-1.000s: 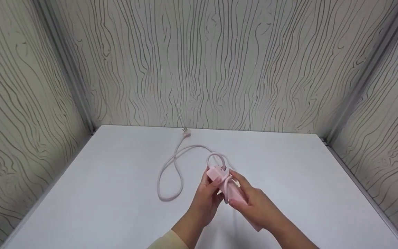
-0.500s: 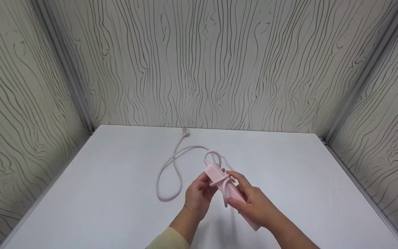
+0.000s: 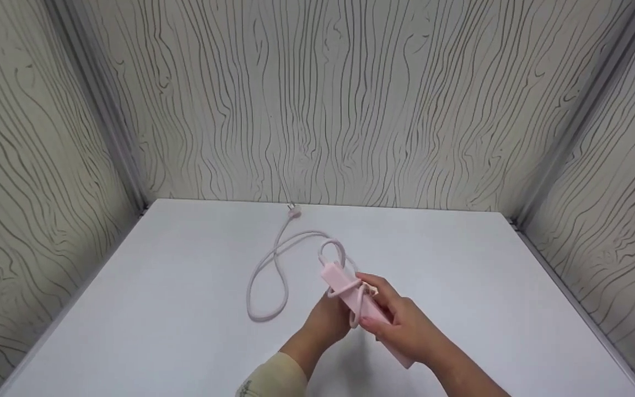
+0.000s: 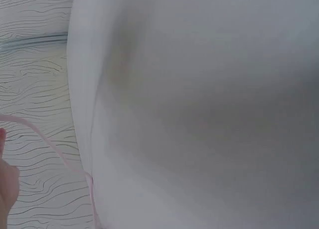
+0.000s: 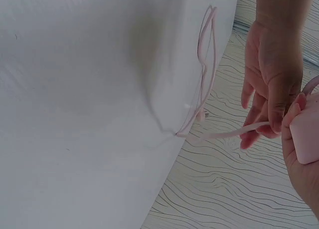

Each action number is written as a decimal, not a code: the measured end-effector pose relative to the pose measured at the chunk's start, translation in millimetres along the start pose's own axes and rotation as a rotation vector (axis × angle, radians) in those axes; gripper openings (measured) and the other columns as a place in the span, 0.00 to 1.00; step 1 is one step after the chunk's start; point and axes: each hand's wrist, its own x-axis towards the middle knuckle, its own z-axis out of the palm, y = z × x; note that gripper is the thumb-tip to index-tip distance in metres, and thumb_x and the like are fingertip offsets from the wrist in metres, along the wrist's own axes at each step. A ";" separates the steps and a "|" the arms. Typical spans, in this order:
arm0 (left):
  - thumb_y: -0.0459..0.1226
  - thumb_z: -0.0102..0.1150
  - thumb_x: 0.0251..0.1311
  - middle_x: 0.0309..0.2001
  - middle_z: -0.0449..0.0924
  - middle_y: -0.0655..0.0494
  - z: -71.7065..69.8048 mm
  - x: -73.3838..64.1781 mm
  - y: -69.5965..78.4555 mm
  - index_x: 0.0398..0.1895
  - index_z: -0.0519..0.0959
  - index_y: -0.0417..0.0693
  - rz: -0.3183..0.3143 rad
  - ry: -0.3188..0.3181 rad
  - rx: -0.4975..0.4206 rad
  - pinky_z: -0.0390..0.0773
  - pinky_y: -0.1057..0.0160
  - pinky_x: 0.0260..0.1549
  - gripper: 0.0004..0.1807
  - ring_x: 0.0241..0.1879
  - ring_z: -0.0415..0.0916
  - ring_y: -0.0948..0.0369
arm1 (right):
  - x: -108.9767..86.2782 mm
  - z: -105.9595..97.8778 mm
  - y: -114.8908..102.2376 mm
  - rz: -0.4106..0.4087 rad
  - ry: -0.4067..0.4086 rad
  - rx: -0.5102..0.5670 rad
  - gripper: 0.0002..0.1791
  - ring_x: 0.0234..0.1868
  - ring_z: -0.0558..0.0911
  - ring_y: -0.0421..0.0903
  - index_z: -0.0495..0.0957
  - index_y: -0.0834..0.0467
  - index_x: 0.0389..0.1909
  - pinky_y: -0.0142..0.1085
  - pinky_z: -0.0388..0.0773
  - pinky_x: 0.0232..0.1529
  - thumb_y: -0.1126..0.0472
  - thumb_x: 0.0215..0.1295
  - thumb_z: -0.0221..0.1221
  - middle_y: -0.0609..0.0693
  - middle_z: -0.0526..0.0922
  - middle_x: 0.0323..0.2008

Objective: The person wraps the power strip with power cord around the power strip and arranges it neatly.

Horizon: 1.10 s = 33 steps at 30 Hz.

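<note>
A pink power strip [image 3: 350, 289] is held tilted above the white table, with its cord [image 3: 361, 303] wrapped around its middle and a loop standing off its upper end. My right hand [image 3: 405, 325] grips the lower half of the strip, thumb on top. Behind and below the strip is my left hand [image 3: 328, 320], its fingers mostly hidden in the head view. The right wrist view shows that left hand [image 5: 274, 74] pinching the cord [image 5: 224, 134] between thumb and fingers, beside the end of the strip [image 5: 305, 134].
Loose cord [image 3: 249, 292] lies in a long loop on the white table [image 3: 185, 264]. Its plug [image 3: 294, 211], prongs outward, rests at the table's back edge. Wood-patterned panels [image 3: 317, 110] rise behind and at both sides.
My left hand has come off the strip's upper end and moved beneath it. The strip has rolled, turning its socket face out of view, and its upper end has shifted slightly left.
</note>
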 end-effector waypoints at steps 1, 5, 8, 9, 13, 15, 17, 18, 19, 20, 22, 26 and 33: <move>0.40 0.52 0.62 0.44 0.74 0.58 -2.6 1.4 -1.5 0.51 0.70 0.50 0.014 0.013 0.055 0.72 0.59 0.48 0.15 0.43 0.71 0.62 | -0.3 -0.7 1.0 0.007 0.005 -0.009 0.33 0.30 0.76 0.44 0.56 0.43 0.65 0.35 0.77 0.25 0.55 0.60 0.58 0.53 0.78 0.37; 0.42 0.54 0.62 0.45 0.74 0.59 -12.2 6.5 -8.0 0.53 0.69 0.52 0.047 0.064 0.104 0.70 0.58 0.53 0.17 0.47 0.72 0.63 | -1.4 -2.6 5.1 -0.003 0.018 -0.042 0.33 0.26 0.77 0.41 0.56 0.43 0.65 0.36 0.77 0.25 0.54 0.60 0.58 0.50 0.76 0.31; 0.43 0.53 0.62 0.48 0.75 0.61 -18.0 8.7 -10.5 0.53 0.70 0.54 0.053 0.052 0.129 0.66 0.57 0.56 0.17 0.51 0.72 0.62 | -2.3 -3.7 6.2 -0.004 0.028 -0.074 0.33 0.27 0.76 0.41 0.57 0.44 0.65 0.35 0.76 0.26 0.54 0.60 0.58 0.49 0.76 0.31; 0.43 0.52 0.62 0.48 0.76 0.62 -19.2 9.3 -10.9 0.53 0.71 0.55 0.067 0.035 0.149 0.65 0.57 0.57 0.16 0.53 0.71 0.63 | -2.5 -4.1 6.3 0.007 0.036 -0.086 0.34 0.27 0.76 0.42 0.57 0.44 0.65 0.35 0.76 0.26 0.54 0.59 0.59 0.49 0.76 0.32; 0.44 0.48 0.65 0.42 0.78 0.67 -19.9 9.6 -11.5 0.47 0.75 0.60 0.161 -0.062 0.266 0.66 0.59 0.57 0.10 0.49 0.74 0.66 | -1.9 -7.2 6.8 0.068 0.094 -0.129 0.35 0.29 0.75 0.44 0.56 0.42 0.65 0.36 0.74 0.27 0.50 0.58 0.60 0.51 0.77 0.34; 0.44 0.46 0.66 0.38 0.79 0.69 -19.0 8.1 -11.9 0.44 0.76 0.61 0.183 -0.112 0.303 0.70 0.61 0.53 0.09 0.44 0.76 0.68 | -1.2 -8.7 8.3 0.099 0.122 -0.140 0.36 0.30 0.75 0.45 0.56 0.40 0.65 0.37 0.73 0.28 0.49 0.57 0.60 0.52 0.78 0.35; 0.43 0.45 0.67 0.37 0.78 0.68 -18.7 6.4 -12.7 0.44 0.76 0.59 0.184 -0.134 0.336 0.74 0.63 0.47 0.09 0.41 0.76 0.68 | -1.1 -10.0 9.8 0.119 0.141 -0.155 0.36 0.31 0.75 0.45 0.56 0.39 0.65 0.38 0.72 0.29 0.48 0.56 0.61 0.52 0.79 0.36; 0.43 0.44 0.67 0.38 0.78 0.67 -19.2 5.9 -12.9 0.45 0.75 0.59 0.176 -0.135 0.347 0.74 0.63 0.46 0.10 0.41 0.76 0.68 | -1.4 -10.3 10.6 0.124 0.148 -0.167 0.36 0.32 0.75 0.45 0.56 0.38 0.65 0.38 0.72 0.29 0.48 0.56 0.61 0.52 0.79 0.37; 0.44 0.43 0.67 0.38 0.79 0.67 -19.7 6.0 -13.5 0.46 0.76 0.57 0.170 -0.132 0.361 0.74 0.63 0.46 0.11 0.42 0.76 0.67 | -1.7 -10.4 11.2 0.129 0.155 -0.182 0.37 0.32 0.75 0.45 0.56 0.37 0.65 0.39 0.72 0.30 0.48 0.55 0.61 0.53 0.79 0.37; 0.44 0.42 0.68 0.39 0.79 0.66 -21.0 6.3 -13.7 0.47 0.75 0.57 0.156 -0.127 0.366 0.74 0.62 0.46 0.12 0.43 0.76 0.67 | -2.1 -10.3 11.6 0.129 0.162 -0.197 0.37 0.33 0.75 0.45 0.56 0.36 0.65 0.39 0.72 0.31 0.48 0.55 0.62 0.53 0.79 0.38; 0.46 0.41 0.68 0.39 0.79 0.66 -24.5 7.7 -13.3 0.49 0.75 0.58 0.121 -0.123 0.355 0.74 0.61 0.46 0.14 0.44 0.76 0.66 | -2.8 -9.4 11.7 0.124 0.184 -0.235 0.37 0.34 0.75 0.45 0.56 0.34 0.64 0.41 0.73 0.33 0.47 0.54 0.62 0.53 0.80 0.40; 0.46 0.40 0.68 0.39 0.79 0.65 -30.3 12.2 -11.0 0.47 0.74 0.60 0.073 -0.131 0.343 0.75 0.59 0.45 0.13 0.43 0.76 0.64 | -3.1 -5.7 11.3 0.115 0.251 -0.307 0.37 0.36 0.76 0.46 0.57 0.31 0.64 0.43 0.73 0.34 0.47 0.53 0.63 0.54 0.79 0.44; 0.45 0.43 0.67 0.36 0.81 0.62 -25.9 8.3 -7.0 0.51 0.71 0.59 0.142 -0.048 0.532 0.77 0.62 0.40 0.12 0.39 0.79 0.62 | -1.9 0.4 14.1 0.152 0.347 -0.360 0.38 0.31 0.74 0.46 0.59 0.32 0.63 0.41 0.72 0.30 0.52 0.52 0.65 0.53 0.80 0.41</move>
